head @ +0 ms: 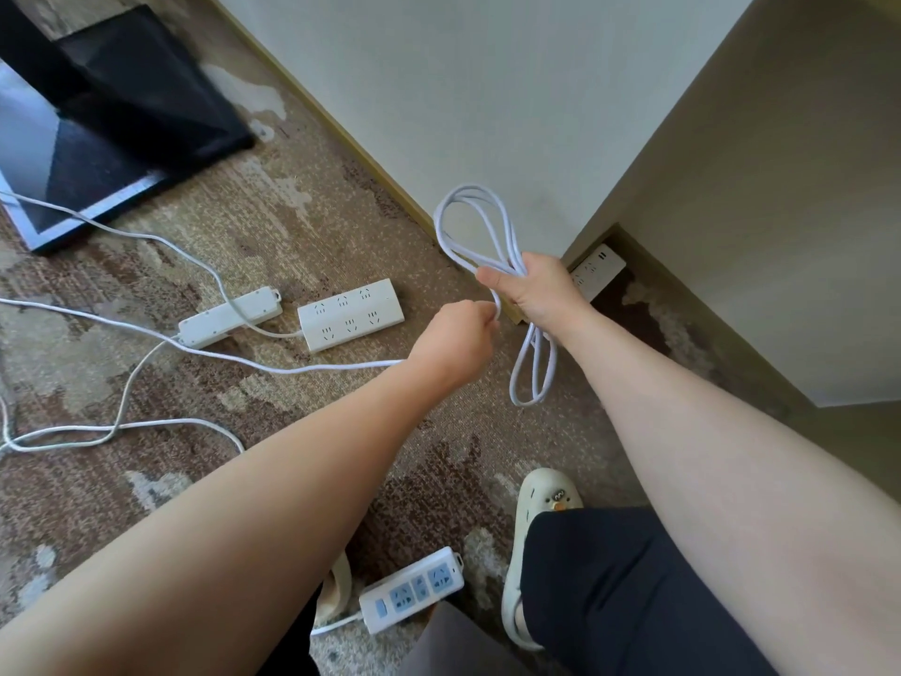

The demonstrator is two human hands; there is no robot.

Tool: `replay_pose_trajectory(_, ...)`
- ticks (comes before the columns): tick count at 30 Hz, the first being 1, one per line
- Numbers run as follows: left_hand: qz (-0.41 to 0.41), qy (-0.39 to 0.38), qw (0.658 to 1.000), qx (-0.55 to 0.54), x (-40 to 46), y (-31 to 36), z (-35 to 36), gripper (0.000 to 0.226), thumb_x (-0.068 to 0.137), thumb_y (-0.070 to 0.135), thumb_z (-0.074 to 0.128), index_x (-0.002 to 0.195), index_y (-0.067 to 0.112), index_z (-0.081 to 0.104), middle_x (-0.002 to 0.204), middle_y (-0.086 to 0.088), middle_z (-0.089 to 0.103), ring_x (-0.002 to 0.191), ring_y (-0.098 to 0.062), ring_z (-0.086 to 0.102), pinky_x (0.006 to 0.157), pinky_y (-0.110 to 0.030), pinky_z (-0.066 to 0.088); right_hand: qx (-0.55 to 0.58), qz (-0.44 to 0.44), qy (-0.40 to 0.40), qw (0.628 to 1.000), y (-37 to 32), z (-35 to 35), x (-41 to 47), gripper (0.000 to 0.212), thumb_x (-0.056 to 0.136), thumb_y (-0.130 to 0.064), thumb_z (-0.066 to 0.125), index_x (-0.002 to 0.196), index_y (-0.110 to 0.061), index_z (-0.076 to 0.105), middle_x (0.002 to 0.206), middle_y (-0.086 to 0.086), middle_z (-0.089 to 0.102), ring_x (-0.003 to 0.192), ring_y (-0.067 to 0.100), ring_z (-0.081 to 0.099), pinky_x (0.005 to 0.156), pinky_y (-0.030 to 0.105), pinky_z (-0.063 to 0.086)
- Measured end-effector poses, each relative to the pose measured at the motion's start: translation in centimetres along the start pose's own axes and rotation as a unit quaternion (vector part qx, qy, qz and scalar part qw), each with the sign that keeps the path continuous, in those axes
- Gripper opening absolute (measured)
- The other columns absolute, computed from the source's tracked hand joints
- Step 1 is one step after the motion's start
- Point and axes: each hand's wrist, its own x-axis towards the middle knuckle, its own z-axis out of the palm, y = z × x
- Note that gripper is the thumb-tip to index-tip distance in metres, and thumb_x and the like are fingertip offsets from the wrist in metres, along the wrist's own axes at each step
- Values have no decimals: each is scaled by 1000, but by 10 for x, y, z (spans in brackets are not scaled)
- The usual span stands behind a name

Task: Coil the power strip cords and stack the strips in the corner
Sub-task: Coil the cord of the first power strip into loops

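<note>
Head view, left to right: two white power strips (351, 314) lie on the carpet (273, 226), cords trailing. Left hand (458, 334) reaches forward — grip pinched on the white cord (487, 226). Right hand (534, 285) is raised, grip clamped round that cord's gathered loops, which hang above and below the fist, near the wall corner (560, 256).

Right hand (536, 285) grips coiled cord (468, 222); left hand (456, 334) pinches its strand
</note>
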Motion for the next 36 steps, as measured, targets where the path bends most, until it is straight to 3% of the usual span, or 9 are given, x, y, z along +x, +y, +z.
replay_pose_trajectory(5,8,12,1000,-3,2,-4,2,27,96,15,48,82,2,68,83,-13,70,73,-32,62,66,-41,51,37,23,-23,999,0,-2,3,36,70,-46,81,76,-12,71,50,-10,51,45,6,45,55,28,38)
replay_pose_trajectory(7,7,22,1000,-5,3,-6,4,27,94,15,51,77,4,69,78,-11,71,70,-29,64,65,-39,52,32,24,-37,999,-1,-1,3,22,74,-38,78,69,-18,68,46,-13,51,41,1,45,54,27,36)
replay_pose_trajectory(10,5,27,999,-30,3,-12,8,29,94,19,51,70,12,67,69,-3,69,64,-20,65,63,-35,54,-30,22,-25,999,-3,-1,4,26,84,-34,72,64,-23,59,49,-12,49,43,3,44,53,27,37)
replay_pose_trajectory(15,3,-86,995,52,-4,-47,0,28,102,24,43,93,14,68,82,0,69,65,-16,61,60,-29,46,-61,35,11,997,4,-15,3,29,101,-35,54,82,-13,59,67,0,49,60,15,46,60,30,39)
replay_pose_trajectory(21,44,-108,991,60,-11,-39,14,24,101,26,46,101,19,69,77,7,68,67,-12,61,63,-29,47,16,30,-4,999,-2,0,1,23,105,-29,46,88,-17,56,67,-3,68,69,18,69,77,36,54)
replay_pose_trajectory(26,27,-100,993,51,-7,-36,29,27,101,28,46,88,16,66,81,2,70,65,-12,61,59,-27,47,41,30,18,999,1,5,-1,18,104,-27,48,93,-13,51,67,-3,51,48,10,51,58,30,52)
replay_pose_trajectory(29,24,-112,993,33,-10,-44,26,25,103,29,43,100,22,67,80,3,69,67,-14,62,59,-30,50,59,36,36,997,4,3,2,18,104,-29,48,95,-14,48,67,-3,44,48,9,40,50,26,44)
replay_pose_trajectory(33,-14,-154,987,38,-18,-78,8,26,103,28,40,114,31,64,80,4,66,69,-18,62,65,-35,53,14,24,62,998,7,-11,7,21,103,-32,48,88,-18,47,73,0,46,60,14,41,60,36,39)
replay_pose_trajectory(36,-52,-150,985,61,-19,-109,-15,27,103,28,42,113,26,66,80,2,65,76,-25,64,70,-37,53,-4,22,77,997,13,-22,8,23,103,-31,47,83,-20,46,70,0,45,58,15,41,63,38,37)
